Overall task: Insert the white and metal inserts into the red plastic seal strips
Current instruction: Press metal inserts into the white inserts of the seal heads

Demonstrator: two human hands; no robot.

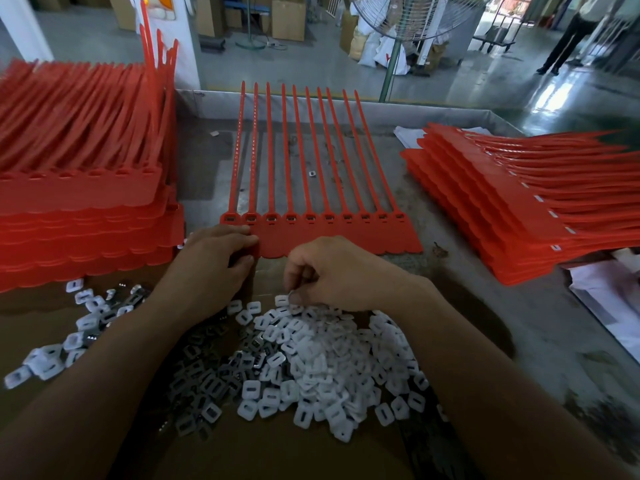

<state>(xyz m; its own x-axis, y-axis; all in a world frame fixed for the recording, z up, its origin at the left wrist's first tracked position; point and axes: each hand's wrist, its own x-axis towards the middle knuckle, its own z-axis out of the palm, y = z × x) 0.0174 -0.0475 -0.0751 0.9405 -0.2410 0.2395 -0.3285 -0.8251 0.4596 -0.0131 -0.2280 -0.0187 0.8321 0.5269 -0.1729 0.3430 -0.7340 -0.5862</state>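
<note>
A red sheet of joined seal strips (pixel 332 233) lies flat in the middle of the table, its thin tails pointing away from me. My left hand (pixel 214 268) grips the sheet's near left corner with thumb and fingers. My right hand (pixel 332 271) hovers over the near edge of a heap of white inserts (pixel 332 362), fingertips curled down and pinching a white insert at the pile's top. Dark metal inserts (pixel 207 375) lie mixed in on the heap's left side. The sockets along the sheet (pixel 311 218) show small dark openings.
A tall stack of red strip sheets (pixel 83 188) fills the left side. Another fanned stack (pixel 512 209) lies on the right, over white paper (pixel 609 306). Loose white inserts (pixel 83 320) are scattered at the near left. A fan (pixel 401 15) and a person (pixel 571 32) stand beyond the table.
</note>
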